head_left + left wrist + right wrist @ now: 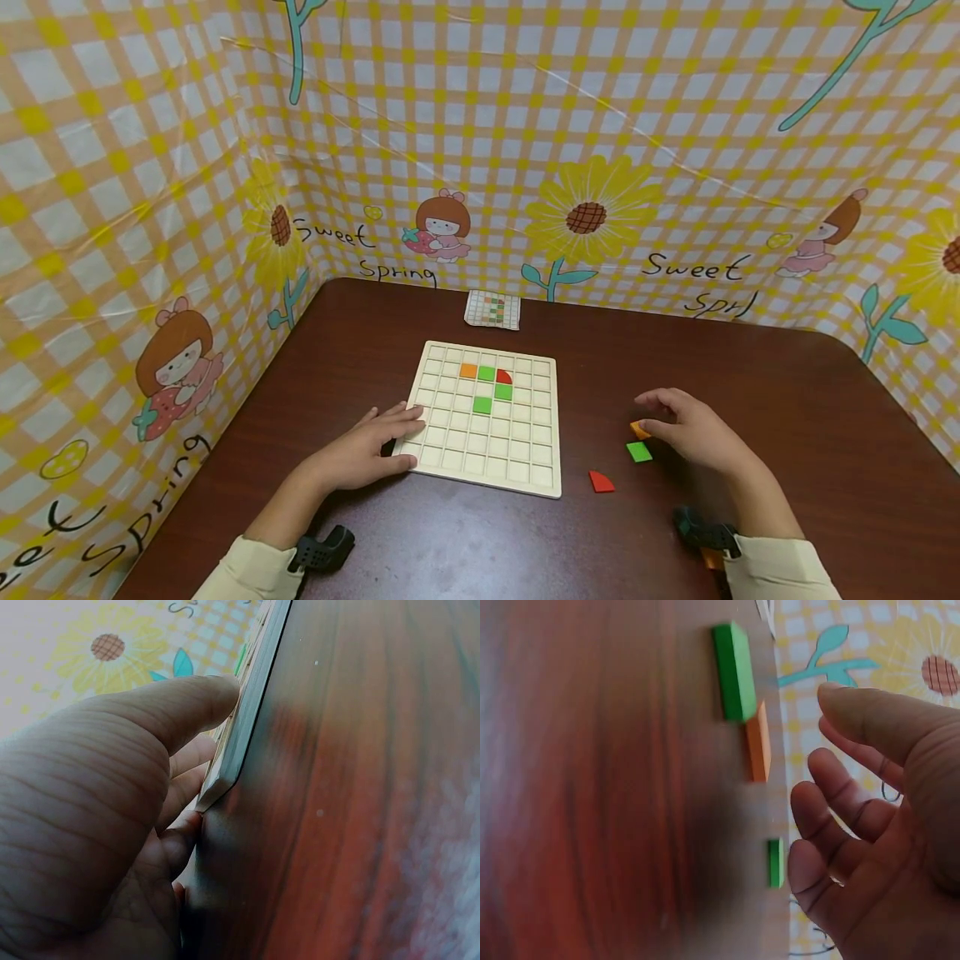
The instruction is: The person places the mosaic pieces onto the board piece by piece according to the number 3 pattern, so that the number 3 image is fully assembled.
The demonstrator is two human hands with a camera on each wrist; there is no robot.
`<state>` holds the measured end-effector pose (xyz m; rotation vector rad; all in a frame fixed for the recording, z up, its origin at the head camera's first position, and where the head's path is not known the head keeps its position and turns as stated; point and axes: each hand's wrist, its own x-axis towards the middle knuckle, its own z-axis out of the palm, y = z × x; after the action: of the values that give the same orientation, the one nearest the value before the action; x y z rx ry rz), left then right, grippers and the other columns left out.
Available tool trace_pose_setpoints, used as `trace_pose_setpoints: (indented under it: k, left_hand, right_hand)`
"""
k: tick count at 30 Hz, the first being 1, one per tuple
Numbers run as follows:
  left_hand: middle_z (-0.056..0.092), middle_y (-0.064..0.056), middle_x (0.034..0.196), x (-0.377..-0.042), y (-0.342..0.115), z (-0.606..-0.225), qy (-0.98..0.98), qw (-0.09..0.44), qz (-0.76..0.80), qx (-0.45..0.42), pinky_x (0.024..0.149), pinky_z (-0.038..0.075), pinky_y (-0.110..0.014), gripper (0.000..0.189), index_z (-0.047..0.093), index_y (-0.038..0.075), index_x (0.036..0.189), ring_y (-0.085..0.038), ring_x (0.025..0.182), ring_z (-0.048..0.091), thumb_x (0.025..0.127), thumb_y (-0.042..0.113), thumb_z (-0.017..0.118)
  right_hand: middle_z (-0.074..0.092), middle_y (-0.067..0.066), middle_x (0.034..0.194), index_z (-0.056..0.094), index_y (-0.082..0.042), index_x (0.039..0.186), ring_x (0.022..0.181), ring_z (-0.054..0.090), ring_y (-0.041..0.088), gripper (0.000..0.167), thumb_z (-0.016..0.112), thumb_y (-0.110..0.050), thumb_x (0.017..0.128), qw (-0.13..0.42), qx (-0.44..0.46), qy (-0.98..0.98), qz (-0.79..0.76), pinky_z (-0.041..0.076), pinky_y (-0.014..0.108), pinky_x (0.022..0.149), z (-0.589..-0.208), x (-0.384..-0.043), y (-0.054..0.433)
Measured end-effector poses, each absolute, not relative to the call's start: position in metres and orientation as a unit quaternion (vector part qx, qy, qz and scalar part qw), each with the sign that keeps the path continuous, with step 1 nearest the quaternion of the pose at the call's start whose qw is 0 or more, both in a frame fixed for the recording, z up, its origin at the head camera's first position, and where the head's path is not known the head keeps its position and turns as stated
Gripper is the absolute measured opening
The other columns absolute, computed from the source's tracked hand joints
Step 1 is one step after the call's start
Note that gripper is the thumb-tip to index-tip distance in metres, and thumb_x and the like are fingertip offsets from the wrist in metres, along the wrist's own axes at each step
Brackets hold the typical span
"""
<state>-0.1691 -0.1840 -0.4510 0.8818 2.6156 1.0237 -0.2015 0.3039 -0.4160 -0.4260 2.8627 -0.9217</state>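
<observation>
A pale square grid board (450, 454) lies on the table with several coloured pieces in its upper cells: an orange square (468, 371), green squares (482, 405) and a red quarter-circle (504, 377). My left hand (367, 446) rests on the board's left edge near its front corner, fingers straight; the left wrist view puts the thumb (199, 705) at the rim. To the right of the board my right hand (697, 429) hovers close over a loose orange piece (638, 430), fingers loosely bent and holding nothing. Beside that piece lies a green square (639, 452).
A loose red quarter-circle (601, 482) lies between board and right hand. Another green piece (775, 862) shows beyond the orange one in the right wrist view. Near the right wristband is an orange piece (712, 559). A small pattern card (474, 315) stands behind the board, by the cloth-covered wall.
</observation>
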Motion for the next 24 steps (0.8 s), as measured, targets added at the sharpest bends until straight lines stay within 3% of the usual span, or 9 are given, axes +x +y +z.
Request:
trace_pose_setpoints:
  k: [7,18,24]
  left_hand:
    - [0.034,-0.008,0.158,-0.169,-0.184,-0.451,0.886,0.098,0.341,0.299,0.116,0.003,-0.061,0.059,0.047,0.004,0.147,-0.031,0.149,0.018,0.097,0.029,0.066]
    - [0.034,-0.008,0.158,-0.169,-0.183,-0.450,0.886,0.098,0.343,0.297,0.116,0.003,-0.061,0.059,0.048,0.004,0.147,-0.031,0.149,0.018,0.097,0.028,0.067]
    - [0.034,-0.009,0.158,-0.169,-0.184,-0.450,0.886,0.099,0.343,0.297,0.116,0.003,-0.061,0.059,0.048,0.004,0.147,-0.031,0.149,0.018,0.097,0.027,0.067]
  right_hand:
    - [0.062,0.009,0.111,0.063,-0.004,0.123,0.095,0.054,0.023,0.032,0.068,-0.017,0.095,0.074,-0.144,0.942,-0.295,0.048,0.039,0.078,-0.423,-0.200,0.313]
    - [0.061,0.007,0.105,0.063,0.001,0.121,0.090,0.053,0.021,0.029,0.068,-0.010,0.094,0.071,-0.155,0.941,-0.292,0.047,0.036,0.074,-0.425,-0.201,0.309]
    - [0.062,0.009,0.108,0.063,-0.001,0.121,0.090,0.054,0.021,0.031,0.069,-0.013,0.094,0.071,-0.148,0.943,-0.290,0.046,0.038,0.074,-0.428,-0.202,0.310]
